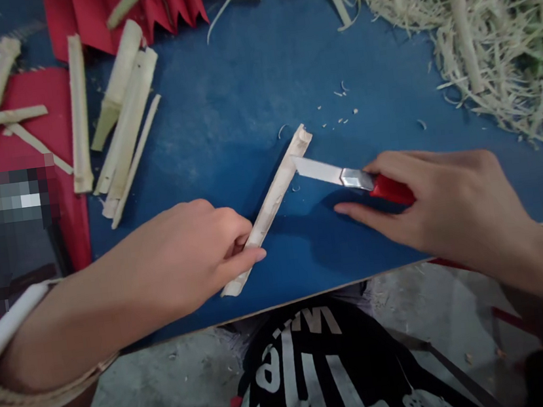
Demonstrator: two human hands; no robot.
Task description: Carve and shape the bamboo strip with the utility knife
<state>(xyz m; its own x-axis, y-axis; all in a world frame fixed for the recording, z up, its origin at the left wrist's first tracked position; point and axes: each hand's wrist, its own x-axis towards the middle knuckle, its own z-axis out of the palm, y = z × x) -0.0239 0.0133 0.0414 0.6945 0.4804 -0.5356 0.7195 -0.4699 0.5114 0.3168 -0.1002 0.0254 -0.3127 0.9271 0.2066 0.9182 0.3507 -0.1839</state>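
Observation:
My left hand (pixel 202 248) grips the lower part of a pale, grooved strip of plant stalk (pixel 275 193), thumb on top and fingers curled beneath. The strip slants up and to the right over the blue table. My right hand (pixel 438 193) is closed round the red handle of a utility knife (pixel 319 170). Its wide blade points left, and the tip touches or nearly touches the strip near its upper end. Small curled shavings (pixel 343 121) lie on the table beyond the blade.
More stalk pieces (pixel 131 128) lie at the upper left, some on red paper (pixel 56 84). A blurred dark object (pixel 20 228) rests left of my forearm. Heaped shavings (pixel 493 37) cover the upper right. The blue table's (pixel 235 69) near edge runs just before my body.

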